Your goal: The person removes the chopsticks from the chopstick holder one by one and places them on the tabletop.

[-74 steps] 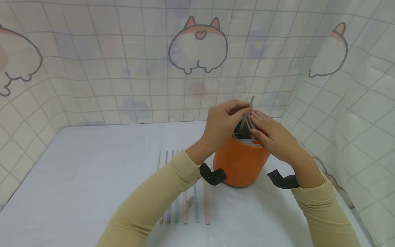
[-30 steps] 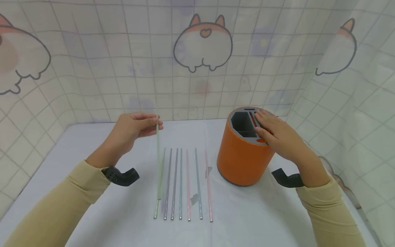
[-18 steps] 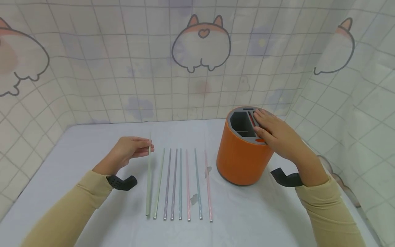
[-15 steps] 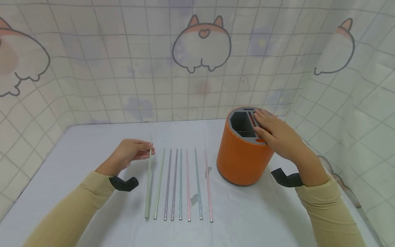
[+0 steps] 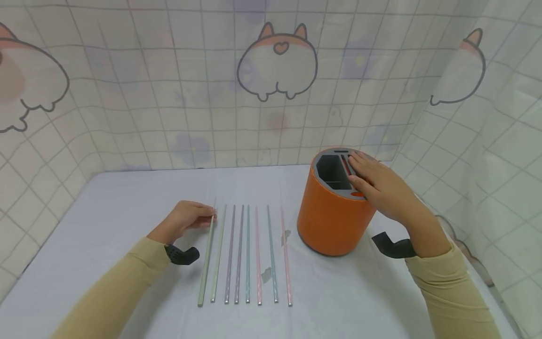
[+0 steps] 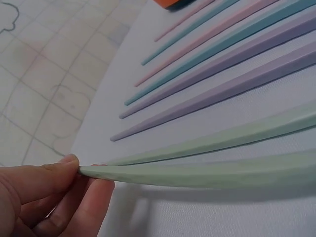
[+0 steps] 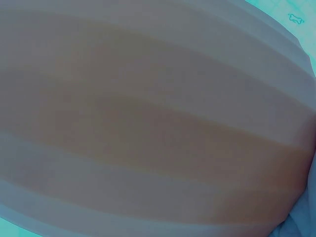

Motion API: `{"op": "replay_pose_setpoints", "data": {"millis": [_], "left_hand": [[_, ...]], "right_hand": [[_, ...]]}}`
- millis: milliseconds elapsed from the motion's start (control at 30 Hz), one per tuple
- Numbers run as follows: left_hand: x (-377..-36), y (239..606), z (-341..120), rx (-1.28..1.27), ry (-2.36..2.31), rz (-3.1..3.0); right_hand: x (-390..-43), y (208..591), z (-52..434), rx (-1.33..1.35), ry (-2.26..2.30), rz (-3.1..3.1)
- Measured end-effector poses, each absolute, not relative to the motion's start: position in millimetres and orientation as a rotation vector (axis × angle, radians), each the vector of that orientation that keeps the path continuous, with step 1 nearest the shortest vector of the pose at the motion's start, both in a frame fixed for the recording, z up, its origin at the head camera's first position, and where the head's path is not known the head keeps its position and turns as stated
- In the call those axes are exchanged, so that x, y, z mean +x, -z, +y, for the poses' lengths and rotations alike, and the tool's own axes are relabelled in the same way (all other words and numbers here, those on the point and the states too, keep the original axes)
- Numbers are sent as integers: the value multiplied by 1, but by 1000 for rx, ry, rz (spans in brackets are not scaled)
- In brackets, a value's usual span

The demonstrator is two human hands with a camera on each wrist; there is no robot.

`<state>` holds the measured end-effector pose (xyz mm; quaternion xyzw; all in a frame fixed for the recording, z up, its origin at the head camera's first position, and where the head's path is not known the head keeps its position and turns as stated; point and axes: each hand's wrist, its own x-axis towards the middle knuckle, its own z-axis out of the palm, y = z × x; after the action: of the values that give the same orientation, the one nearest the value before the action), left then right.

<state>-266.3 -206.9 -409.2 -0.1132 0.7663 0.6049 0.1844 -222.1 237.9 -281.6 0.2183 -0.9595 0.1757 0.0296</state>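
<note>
While the left hand [image 5: 186,220] pinches the far tip of a pale green plastic chopstick [image 5: 206,256] at nine o'clock of the orange cylindrical holder [image 5: 334,216], a careless release could roll it into the neighbouring chopsticks [image 5: 247,254]; the right hand [image 5: 377,186] lies flat-fingered atop that holder.

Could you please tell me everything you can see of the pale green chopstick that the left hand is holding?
The pale green chopstick is a long, thin, matte stick, plastic by its look, tapering toward its far end. It lies on the white table as the leftmost of a row of pastel chopsticks, right beside a second green one. The left hand pinches its far tip between thumb and fingers, and that tip seems slightly raised off the table. Its near end points toward the person. Nothing else touches it.
</note>
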Motion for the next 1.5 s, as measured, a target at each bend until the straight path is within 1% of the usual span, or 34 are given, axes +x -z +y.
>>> {"op": "replay_pose_setpoints", "data": {"millis": [200, 433, 600, 767, 967, 1067, 1233, 1333, 1500], "left_hand": [[-267, 419, -203, -358, -1597, 2267], [-272, 423, -201, -312, -1594, 2333], [-270, 410, -199, -305, -1556, 2457], [-256, 387, -203, -247, -1552, 2603], [-233, 367, -212, -174, -1395, 2867], [-222, 361, -212, -136, -1363, 2974], [-207, 354, -203, -24, -1261, 3097], [-199, 356, -194, 125, -1039, 3141], [-190, 371, -178, 375, -594, 3199]], "right_hand": [[-221, 283, 238, 681, -559, -2949], [-221, 282, 241, 691, -552, -2919], [-221, 281, 243, 682, -557, -2927], [-221, 286, 244, 642, -612, -2893], [-202, 295, 236, 509, -623, -2622], [-185, 300, 221, 595, -638, -2390], [-157, 317, 181, 907, -616, -2193], [-147, 332, 162, 990, -514, -2344], [-149, 357, 143, 953, -391, -2758]]}}
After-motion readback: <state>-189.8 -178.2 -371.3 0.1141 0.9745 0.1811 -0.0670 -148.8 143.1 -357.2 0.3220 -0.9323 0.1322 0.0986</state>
